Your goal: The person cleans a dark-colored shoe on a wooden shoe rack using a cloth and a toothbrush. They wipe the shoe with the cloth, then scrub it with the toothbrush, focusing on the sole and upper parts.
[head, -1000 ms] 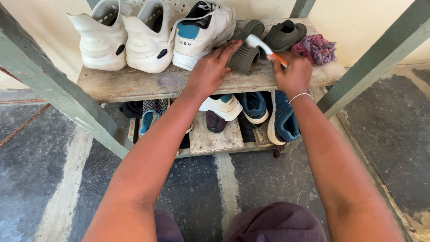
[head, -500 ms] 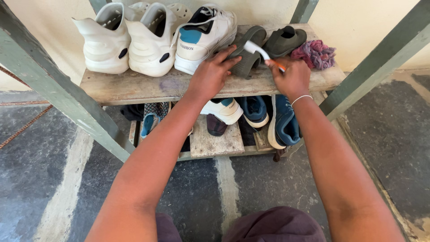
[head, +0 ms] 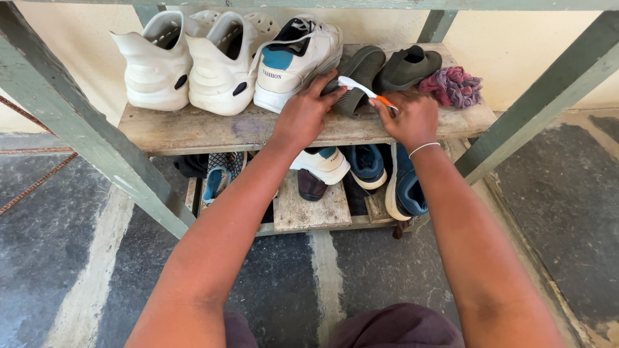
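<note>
A dark green slip-on shoe (head: 362,71) lies tipped on its side on the top wooden shelf (head: 200,129), sole facing me. My left hand (head: 304,113) rests its fingers on the shoe's lower edge and steadies it. My right hand (head: 407,117) grips a white and orange toothbrush (head: 361,90), whose head lies against the ribbed sole. The shoe's mate (head: 410,66) stands upright just to the right.
A white and teal sneaker (head: 298,51) and two white chunky shoes (head: 193,58) fill the shelf's left side. A purple rag (head: 452,85) lies at the right end. Blue and white shoes (head: 367,164) crowd the lower shelf. Green slanted frame legs (head: 77,135) flank the rack.
The toothbrush head has moved down and left across the sole, and my right hand has dropped lower. The view has shifted slightly downward; my left hand stays on the shoe.
</note>
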